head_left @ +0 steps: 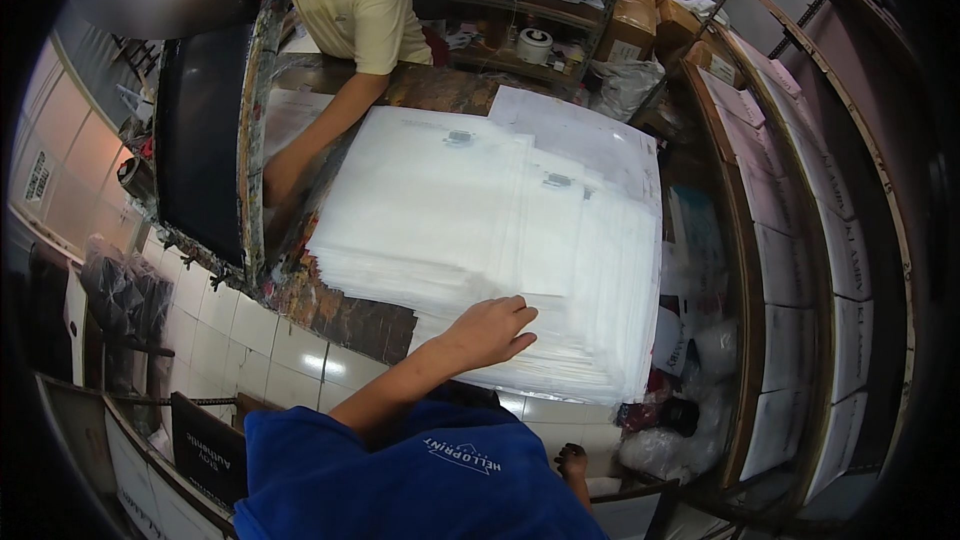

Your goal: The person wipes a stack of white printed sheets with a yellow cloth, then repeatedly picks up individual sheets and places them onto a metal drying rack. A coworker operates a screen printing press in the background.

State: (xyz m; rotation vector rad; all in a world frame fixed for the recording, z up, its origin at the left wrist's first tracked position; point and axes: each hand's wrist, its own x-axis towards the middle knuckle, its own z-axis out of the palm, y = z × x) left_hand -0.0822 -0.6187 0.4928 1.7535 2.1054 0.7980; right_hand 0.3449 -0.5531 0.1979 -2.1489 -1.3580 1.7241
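Note:
My left hand [490, 331] reaches over the near edge of a large stack of thin white sheets [430, 190]. Its fingers are loosely bent, with the thumb apart, and I see nothing held in them. The sheets lie overlapping in fanned piles, some bearing a small grey print near the far side. Low beside my body, away from the sheets, hangs my right hand [572, 460]. It looks dark and small, with loosely curled fingers and no visible object in it.
Across the table [400, 90], a person in a pale yellow shirt [365, 5] reaches one arm beside a raised dark framed screen [205, 130]. Racks of white boxes [785, 260] stand at right. Clear plastic bags [655, 455] lie below them. Cluttered shelves [520, 10] are behind.

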